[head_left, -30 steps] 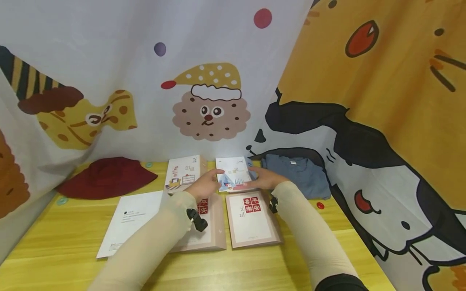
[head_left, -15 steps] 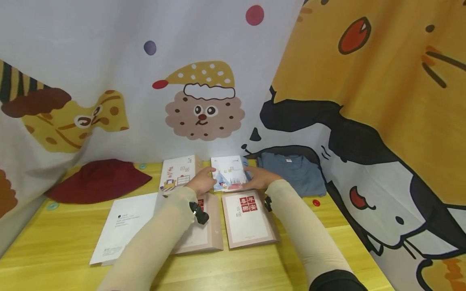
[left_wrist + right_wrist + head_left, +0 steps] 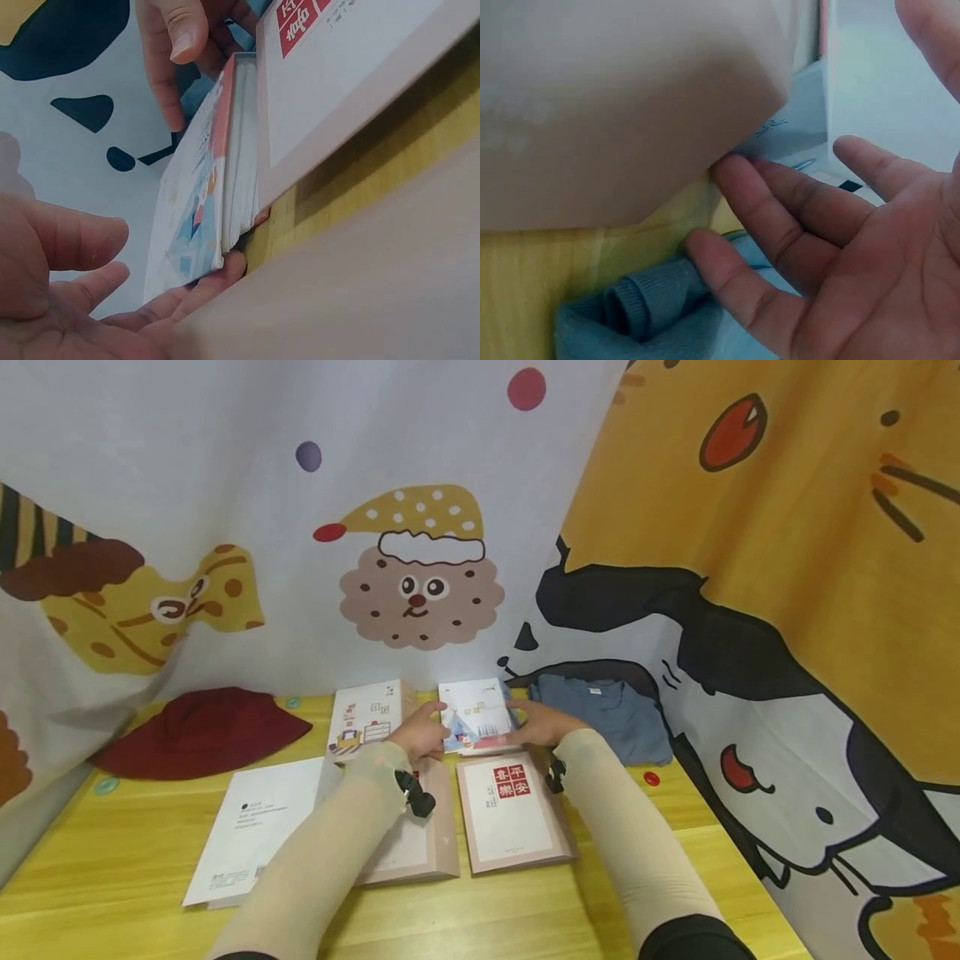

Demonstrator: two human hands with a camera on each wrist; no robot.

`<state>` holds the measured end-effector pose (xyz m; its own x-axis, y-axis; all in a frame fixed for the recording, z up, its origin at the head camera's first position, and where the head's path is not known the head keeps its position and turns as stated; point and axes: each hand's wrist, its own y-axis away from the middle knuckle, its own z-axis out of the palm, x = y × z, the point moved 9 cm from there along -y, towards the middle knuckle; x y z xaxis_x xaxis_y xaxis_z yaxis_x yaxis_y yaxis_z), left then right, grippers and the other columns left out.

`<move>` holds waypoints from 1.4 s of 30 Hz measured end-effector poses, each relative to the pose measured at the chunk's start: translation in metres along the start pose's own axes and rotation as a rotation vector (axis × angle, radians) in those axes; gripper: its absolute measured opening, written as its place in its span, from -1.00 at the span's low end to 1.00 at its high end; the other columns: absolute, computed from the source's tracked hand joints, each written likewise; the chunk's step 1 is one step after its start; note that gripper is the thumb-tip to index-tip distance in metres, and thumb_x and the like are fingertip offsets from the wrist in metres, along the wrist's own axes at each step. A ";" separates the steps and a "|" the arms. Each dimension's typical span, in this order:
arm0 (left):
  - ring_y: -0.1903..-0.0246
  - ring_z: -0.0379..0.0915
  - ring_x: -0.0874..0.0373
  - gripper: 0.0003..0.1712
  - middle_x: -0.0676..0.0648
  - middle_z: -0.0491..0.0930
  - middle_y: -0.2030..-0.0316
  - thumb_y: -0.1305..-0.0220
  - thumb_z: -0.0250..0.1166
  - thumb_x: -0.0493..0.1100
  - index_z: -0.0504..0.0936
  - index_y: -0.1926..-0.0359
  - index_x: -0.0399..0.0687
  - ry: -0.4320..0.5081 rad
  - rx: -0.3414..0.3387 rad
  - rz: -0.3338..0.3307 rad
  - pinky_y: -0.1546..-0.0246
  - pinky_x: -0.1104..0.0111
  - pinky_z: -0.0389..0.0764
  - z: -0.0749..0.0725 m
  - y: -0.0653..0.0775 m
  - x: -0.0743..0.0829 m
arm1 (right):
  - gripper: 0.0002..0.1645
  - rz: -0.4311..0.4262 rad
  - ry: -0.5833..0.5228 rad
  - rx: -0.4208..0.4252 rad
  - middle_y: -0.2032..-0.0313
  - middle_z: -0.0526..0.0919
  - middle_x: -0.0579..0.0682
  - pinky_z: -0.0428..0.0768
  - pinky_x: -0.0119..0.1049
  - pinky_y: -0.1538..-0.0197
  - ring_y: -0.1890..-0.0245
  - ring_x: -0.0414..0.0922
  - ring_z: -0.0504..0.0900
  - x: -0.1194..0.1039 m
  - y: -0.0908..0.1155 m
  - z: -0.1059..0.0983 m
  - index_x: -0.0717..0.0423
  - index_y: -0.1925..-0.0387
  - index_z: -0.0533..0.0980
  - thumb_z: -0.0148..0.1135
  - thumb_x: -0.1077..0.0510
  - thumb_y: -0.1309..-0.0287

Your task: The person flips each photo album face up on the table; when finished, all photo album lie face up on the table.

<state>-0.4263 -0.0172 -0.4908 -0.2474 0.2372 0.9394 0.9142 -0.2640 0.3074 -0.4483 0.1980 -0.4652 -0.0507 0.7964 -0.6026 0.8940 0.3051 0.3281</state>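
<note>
A white book (image 3: 474,714) with a blue tent drawn on its cover lies in the back row, its page block (image 3: 241,142) showing in the left wrist view. Along its left edge my left hand (image 3: 420,731) touches it, fingers loosely extended and fingertips at the lower corner. My right hand (image 3: 547,724) is at the opposite edge, fingers fairly straight against the book's side. In the right wrist view the right fingertips (image 3: 739,176) reach the book's blue-grey edge, partly behind a beige cover. Just in front lies a book with red characters (image 3: 513,814).
Left of the hands lie another illustrated book (image 3: 365,714), a white-backed book (image 3: 258,827) and a second red-character book (image 3: 408,852), partly under the left forearm. A dark red hat (image 3: 206,735) and a folded blue shirt (image 3: 607,718) flank them. A printed curtain (image 3: 262,468) hangs behind.
The view has shifted slightly right, so everything appears a little further left than a second ago. Both hands stay at the tent book's sides, with only small finger movements.
</note>
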 end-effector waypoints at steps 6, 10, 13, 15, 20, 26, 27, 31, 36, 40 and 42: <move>0.63 0.24 0.25 -0.15 -0.03 0.38 0.42 -0.44 0.11 -0.43 0.08 -0.66 0.01 0.044 0.018 -0.006 0.51 0.39 0.52 0.000 -0.005 -0.001 | 0.22 -0.056 -0.078 -0.011 -0.53 0.34 0.18 0.43 0.19 -0.45 -0.44 0.21 0.43 0.002 -0.005 -0.001 -0.16 -0.69 0.06 0.56 -0.18 -0.17; 0.45 0.39 0.14 -0.16 -0.22 0.50 0.08 -0.45 0.14 -0.40 0.12 -0.65 0.03 0.024 0.051 -0.020 0.34 0.31 0.64 0.000 -0.005 -0.003 | 0.17 -0.024 -0.108 -0.005 -0.44 0.45 0.26 0.54 0.16 -0.36 -0.37 0.19 0.51 0.008 -0.006 -0.001 -0.19 -0.70 0.03 0.51 -0.12 -0.26; 0.29 0.48 0.06 -0.18 -0.30 0.50 -0.15 -0.47 0.13 -0.37 0.11 -0.65 0.05 0.034 0.042 -0.029 0.20 0.26 0.66 0.002 -0.004 -0.003 | 0.11 0.004 -0.099 -0.010 -0.41 0.48 0.31 0.60 0.12 -0.29 -0.34 0.18 0.54 0.010 -0.006 -0.002 -0.14 -0.69 0.07 0.48 -0.02 -0.29; 0.18 0.51 0.02 -0.20 -0.29 0.46 -0.26 -0.48 0.13 -0.35 0.12 -0.65 0.07 0.048 0.038 -0.041 0.15 0.25 0.64 0.003 -0.004 -0.003 | 0.06 0.008 -0.078 -0.019 -0.39 0.50 0.33 0.65 0.03 -0.21 -0.30 0.16 0.57 0.008 -0.007 -0.002 -0.11 -0.68 0.12 0.47 0.04 -0.30; 0.15 0.46 -0.01 -0.18 -0.28 0.38 -0.39 -0.47 0.15 -0.33 0.12 -0.65 0.10 0.047 0.036 -0.049 0.16 0.26 0.60 0.002 -0.004 -0.002 | -0.02 0.001 0.003 -0.024 -0.32 0.56 0.32 0.64 -0.21 0.15 -0.05 0.06 0.64 0.003 -0.010 0.000 -0.07 -0.64 0.21 0.46 0.13 -0.29; -0.03 0.47 -0.06 -0.11 -0.31 0.28 -0.45 -0.44 0.12 -0.40 0.04 -0.67 0.06 0.107 0.027 -0.044 0.01 0.20 0.68 0.003 -0.011 -0.003 | -0.02 0.001 0.034 -0.010 -0.27 0.61 0.30 0.62 -0.21 0.11 0.01 0.04 0.64 0.001 -0.013 -0.001 -0.05 -0.62 0.27 0.50 0.15 -0.24; -0.05 0.46 -0.06 -0.11 -0.32 0.27 -0.46 -0.43 0.11 -0.42 0.03 -0.67 0.05 0.123 0.028 -0.045 0.01 0.19 0.69 0.003 -0.012 -0.004 | -0.02 0.000 0.041 -0.005 -0.26 0.62 0.29 0.62 -0.20 0.03 -0.04 0.02 0.63 0.002 -0.014 0.000 -0.05 -0.61 0.28 0.51 0.15 -0.23; -0.10 0.41 -0.09 -0.14 -0.35 0.25 -0.46 -0.42 0.10 -0.45 0.07 -0.66 -0.03 0.123 0.044 -0.038 0.04 0.21 0.64 0.001 -0.014 -0.007 | -0.04 0.017 0.034 0.000 -0.25 0.62 0.26 0.62 -0.04 -0.18 -0.11 0.07 0.63 0.002 -0.015 0.002 -0.10 -0.59 0.32 0.53 0.14 -0.20; -0.20 0.43 -0.15 -0.16 -0.37 0.28 -0.44 -0.42 0.07 -0.46 0.08 -0.65 -0.04 0.140 0.032 -0.048 -0.06 0.18 0.61 0.001 -0.014 -0.009 | -0.04 0.054 0.035 0.003 -0.26 0.63 0.18 0.64 0.01 -0.21 -0.14 0.04 0.64 0.004 -0.013 0.003 -0.20 -0.59 0.32 0.53 0.01 -0.22; -0.13 0.47 -0.11 -0.14 -0.38 0.33 -0.38 -0.41 0.02 -0.49 0.06 -0.66 -0.03 0.179 -0.002 -0.037 -0.01 0.23 0.64 0.003 -0.015 -0.008 | -0.02 0.065 0.024 0.006 -0.27 0.62 0.17 0.67 -0.05 -0.11 -0.12 0.04 0.63 0.004 -0.010 0.002 -0.21 -0.61 0.29 0.53 -0.02 -0.23; -0.07 0.49 -0.08 -0.13 -0.38 0.37 -0.34 -0.39 0.01 -0.51 0.07 -0.66 -0.03 0.193 -0.016 -0.018 0.04 0.26 0.64 0.005 -0.014 -0.006 | -0.03 0.059 0.024 0.007 -0.27 0.61 0.17 0.66 -0.05 -0.12 -0.13 0.04 0.62 0.003 -0.008 0.002 -0.19 -0.61 0.28 0.51 -0.01 -0.25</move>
<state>-0.4364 -0.0102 -0.5011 -0.3220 0.0587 0.9449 0.9042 -0.2770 0.3253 -0.4547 0.1972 -0.4713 -0.0085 0.8251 -0.5649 0.8989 0.2538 0.3571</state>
